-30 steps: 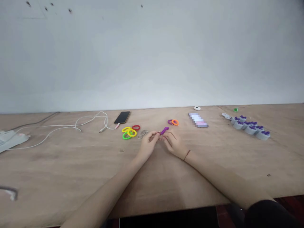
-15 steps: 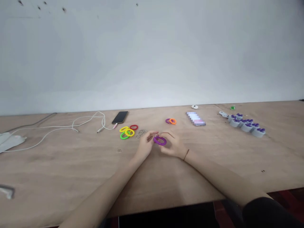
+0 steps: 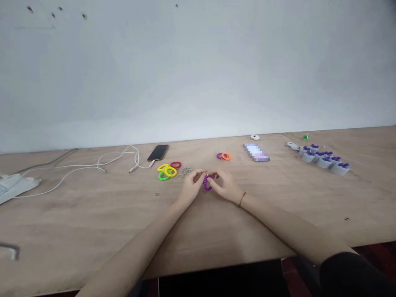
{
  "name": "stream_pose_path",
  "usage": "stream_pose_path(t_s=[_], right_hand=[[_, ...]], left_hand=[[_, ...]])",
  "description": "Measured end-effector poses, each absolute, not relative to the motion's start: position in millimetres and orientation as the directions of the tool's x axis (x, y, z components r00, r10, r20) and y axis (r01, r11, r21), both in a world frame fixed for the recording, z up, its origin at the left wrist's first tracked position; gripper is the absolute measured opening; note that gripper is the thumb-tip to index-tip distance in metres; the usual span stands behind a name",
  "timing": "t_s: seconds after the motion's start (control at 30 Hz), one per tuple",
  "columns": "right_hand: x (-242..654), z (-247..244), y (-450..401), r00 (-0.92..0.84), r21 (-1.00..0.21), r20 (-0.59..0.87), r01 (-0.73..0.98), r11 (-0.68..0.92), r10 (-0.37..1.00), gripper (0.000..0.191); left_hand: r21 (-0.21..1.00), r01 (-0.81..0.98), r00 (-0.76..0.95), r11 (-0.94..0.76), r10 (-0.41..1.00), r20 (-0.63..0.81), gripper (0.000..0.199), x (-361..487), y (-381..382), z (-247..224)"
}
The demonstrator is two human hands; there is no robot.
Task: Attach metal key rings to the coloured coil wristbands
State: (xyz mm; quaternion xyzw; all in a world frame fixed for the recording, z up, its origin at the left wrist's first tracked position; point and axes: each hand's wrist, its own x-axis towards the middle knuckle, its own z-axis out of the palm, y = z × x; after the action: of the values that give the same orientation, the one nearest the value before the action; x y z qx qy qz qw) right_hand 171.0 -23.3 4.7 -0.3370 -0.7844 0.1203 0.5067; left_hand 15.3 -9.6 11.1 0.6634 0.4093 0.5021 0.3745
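A purple spiral coil wristband is held between my two hands above the wooden table. My left hand pinches its upper left side, where a small bit of metal shows at the fingertips. On its other side my right hand grips the coil with thumb and fingers. To the left lie yellow coils, a green coil and a red coil, with several metal split rings beside them. Farther back, an orange coil overlaps another purple coil.
A dark phone on a white cable lies at back left, near a power strip. A second phone and a white case are right of centre. Several white cups with purple tops stand at right.
The purple coil has turned from lying wide to hanging narrow and upright. My right hand has closed in on it, its thumb now against the coil.
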Motion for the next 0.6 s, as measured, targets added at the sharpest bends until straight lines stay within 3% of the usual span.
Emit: stream_pose_path(t_s=[0.23,0.43,0.6], right_hand=[[171.4,1.8,-18.9,-0.235,-0.541,0.703,0.436,0.719,0.671,0.035],[168.0,1.2,-17.3,-0.247,-0.533,0.722,0.396,0.748,0.646,0.019],[168.0,-0.5,-14.5,-0.212,-0.538,0.723,0.423,0.729,0.657,0.019]], left_hand=[[0.941,0.134,0.187,-0.31,0.941,0.283,0.027,18.0,-11.5,12.3],[0.977,-0.004,0.143,-0.214,0.967,0.212,0.029,18.7,-5.9,4.5],[0.987,-0.094,0.163,-0.129,0.976,0.143,0.032,19.1,-2.8,2.7]])
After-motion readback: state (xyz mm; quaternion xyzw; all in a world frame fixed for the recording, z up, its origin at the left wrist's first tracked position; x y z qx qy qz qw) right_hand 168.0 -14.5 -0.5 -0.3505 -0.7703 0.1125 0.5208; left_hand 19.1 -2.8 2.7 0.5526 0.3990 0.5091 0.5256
